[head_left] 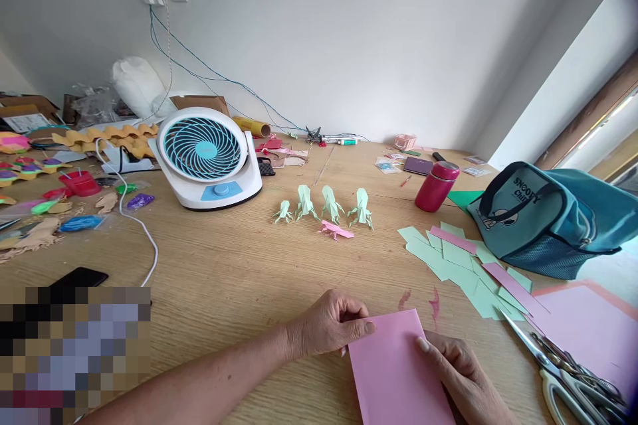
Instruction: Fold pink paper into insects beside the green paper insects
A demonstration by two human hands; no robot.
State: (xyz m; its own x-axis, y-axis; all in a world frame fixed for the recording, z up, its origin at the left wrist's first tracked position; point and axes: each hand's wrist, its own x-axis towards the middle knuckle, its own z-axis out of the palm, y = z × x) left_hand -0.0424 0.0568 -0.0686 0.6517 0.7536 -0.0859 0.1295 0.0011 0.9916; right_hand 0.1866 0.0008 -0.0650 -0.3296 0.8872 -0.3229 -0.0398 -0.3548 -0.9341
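Note:
Between my two hands is a sheet of pink paper (399,372), raised at the near edge of the table. My left hand (331,327) pinches its upper left corner, thumb on top and fingers curled beneath. On the right edge, my right hand (456,372) grips the sheet with the thumb on its face; the other fingers are partly behind it. Farther off stand several light green folded paper insects (330,206), with one pink folded paper insect (336,230) in front of them.
A white and blue fan (204,153) stands back left. To the right are a red flask (436,187), a teal bag (553,212), green paper pieces (456,254), scissors (548,365) and pink sheets (588,325). A black phone (80,277) and white cable (144,229) lie left.

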